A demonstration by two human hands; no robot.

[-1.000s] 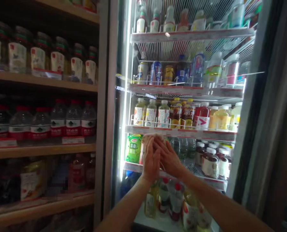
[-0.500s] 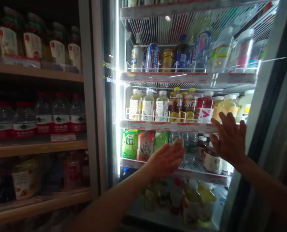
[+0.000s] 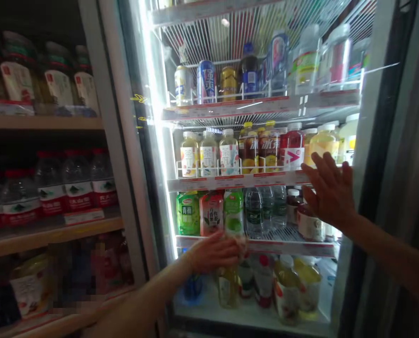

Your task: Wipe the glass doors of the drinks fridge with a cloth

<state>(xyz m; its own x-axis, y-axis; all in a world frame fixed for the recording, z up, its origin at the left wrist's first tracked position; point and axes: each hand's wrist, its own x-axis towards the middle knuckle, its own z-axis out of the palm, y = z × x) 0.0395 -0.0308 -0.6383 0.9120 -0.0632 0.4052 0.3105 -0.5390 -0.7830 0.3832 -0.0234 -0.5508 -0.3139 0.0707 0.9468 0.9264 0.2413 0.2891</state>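
Note:
In front of a lit drinks fridge, my left hand [image 3: 214, 252] is low, its fingers stretched out before the lower shelf edge. Its fingertips lie near a faint reflection on what looks like the glass door. My right hand [image 3: 331, 190] is raised on the right, fingers spread, in front of the yellow drink bottles [image 3: 324, 142]. Whether either palm touches the glass I cannot tell. Above my left hand stand a green bottle [image 3: 188, 213], a red tea bottle [image 3: 211, 213] and clear water bottles [image 3: 254, 211]. Neither hand holds anything.
Cans and bottles, among them a blue can [image 3: 205, 80], line the upper fridge shelf. Larger bottles [image 3: 286, 291] stand at the bottom. On the left, a wooden shelf unit [image 3: 43, 123] holds red-capped water bottles [image 3: 50, 188]. A dark door frame [image 3: 378, 141] rises at right.
My left hand has moved down and left, uncovering the water bottles. My right hand stays before the yellow bottles. The view has tilted and shifted slightly.

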